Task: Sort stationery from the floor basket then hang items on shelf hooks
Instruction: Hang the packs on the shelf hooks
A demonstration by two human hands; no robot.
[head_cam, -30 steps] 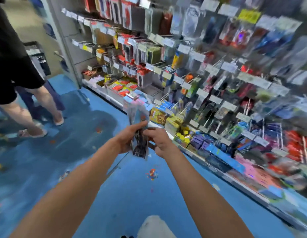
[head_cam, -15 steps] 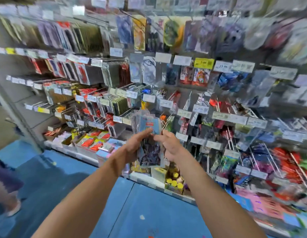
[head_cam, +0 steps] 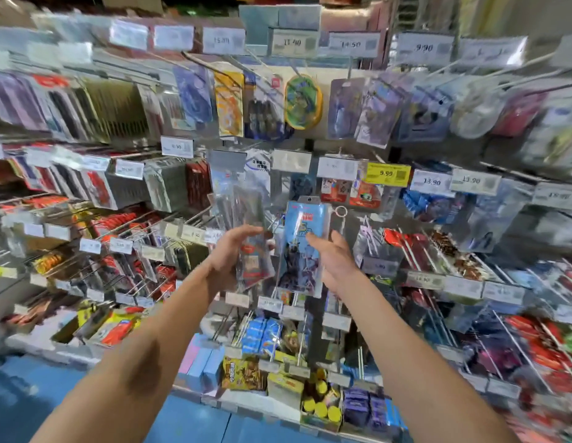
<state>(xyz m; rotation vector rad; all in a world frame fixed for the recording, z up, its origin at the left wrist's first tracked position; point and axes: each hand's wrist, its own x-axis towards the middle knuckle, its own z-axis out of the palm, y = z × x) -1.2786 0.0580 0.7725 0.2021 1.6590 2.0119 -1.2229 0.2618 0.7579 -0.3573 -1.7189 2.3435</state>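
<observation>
Hang-hole topmost, pinches upright blue plastic-sleeved packet (head_cam: pixel 302 251) between thumb and fingers of right hand (head_cam: pixel 337 266), clasps clear-wrapped packets (head_cam: pixel 243 215) in left hand (head_cam: pixel 225 260).

- Blue packet (head_cam: pixel 302 247): a flat, clear sleeve with a blue printed card at the top and dark, purplish contents below. It has a punched hanging tab at its upper edge. It is upright in the middle of the scene in front of the shelf, with the right grip (head_cam: pixel 336 263) pinching its right edge.
- Clear packets (head_cam: pixel 246 241): a fanned stack of long transparent sleeves, blurred, with red labels low down. They tilt slightly left, just left of the blue packet, in the left grip (head_cam: pixel 228 260).
- Shelf hooks (head_cam: pixel 185 218): rows of wire pegs jutting out with price tags at their tips, most of them loaded.
</observation>
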